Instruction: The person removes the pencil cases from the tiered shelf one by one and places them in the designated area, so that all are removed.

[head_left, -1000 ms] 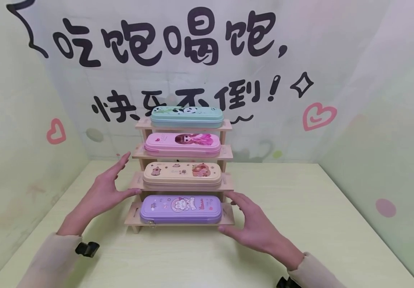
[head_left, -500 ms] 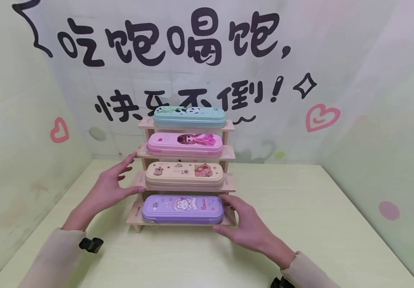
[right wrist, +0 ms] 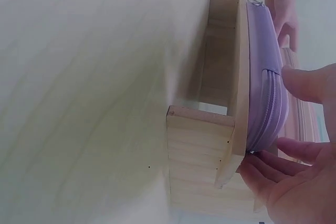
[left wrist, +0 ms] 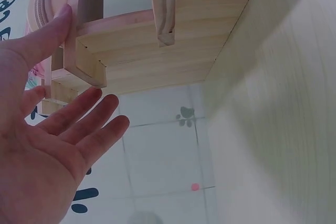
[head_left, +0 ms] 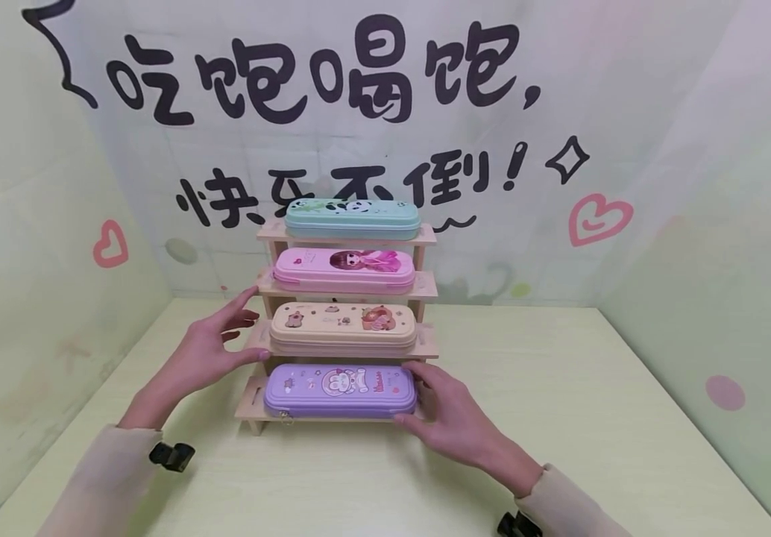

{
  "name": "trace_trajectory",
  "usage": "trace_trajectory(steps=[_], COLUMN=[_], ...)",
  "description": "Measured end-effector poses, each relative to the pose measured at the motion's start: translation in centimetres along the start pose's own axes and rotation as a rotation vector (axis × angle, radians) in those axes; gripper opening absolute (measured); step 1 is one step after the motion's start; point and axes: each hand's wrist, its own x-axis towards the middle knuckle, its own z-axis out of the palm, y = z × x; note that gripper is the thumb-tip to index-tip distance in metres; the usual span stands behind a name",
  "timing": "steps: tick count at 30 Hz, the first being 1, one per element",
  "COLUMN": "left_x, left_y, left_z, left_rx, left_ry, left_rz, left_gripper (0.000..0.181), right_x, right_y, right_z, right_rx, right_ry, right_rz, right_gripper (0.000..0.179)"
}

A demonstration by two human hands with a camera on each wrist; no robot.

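A purple zip pencil case (head_left: pixel 338 389) with a rabbit print lies on the lowest step of a wooden tiered stand (head_left: pixel 249 403). My right hand (head_left: pixel 459 418) holds its right end, thumb along the front edge and index finger at the back corner. In the right wrist view, other fingers of that hand reach under the end of the purple case (right wrist: pixel 262 82). At the stand's left side is my left hand (head_left: pixel 200 354), fingers spread. In the left wrist view, its thumb (left wrist: pixel 55 27) touches a step's end, while the other fingers extend loosely beside the wood.
Above the purple case, the stand carries a cream pencil case (head_left: pixel 341 325), a pink one with a girl print and a mint panda one (head_left: pixel 352 218), one per step. The pale table (head_left: pixel 526 395) extends around the stand. Printed cloth walls (head_left: pixel 694 246) close in the back and sides.
My right hand has moved left and taken hold of the purple case's right end. My left hand has come closer to the stand, its thumb and index finger now at the step ends.
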Motion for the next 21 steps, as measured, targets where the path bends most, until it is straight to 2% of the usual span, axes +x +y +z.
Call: trace_trajectory(steps=[12, 16, 21], left_x=[0.12, 0.13, 0.03], left_y=[0.17, 0.21, 0.42], left_z=[0.06, 0.06, 0.01], left_rx=[-0.014, -0.033, -0.057], left_ry=[-0.004, 0.0, 0.006], left_rz=[0.003, 0.002, 0.0], left_gripper=[0.114, 0.112, 0.109], right_x=[0.3, 0.58, 1.05], right_y=[0.06, -0.04, 0.01], right_z=[-0.11, -0.15, -0.08], right_rx=[-0.035, 0.014, 0.062], right_ry=[0.004, -0.041, -0.096], right_rz=[-0.027, -0.024, 0.023], right_gripper=[0.068, 0.074, 0.077])
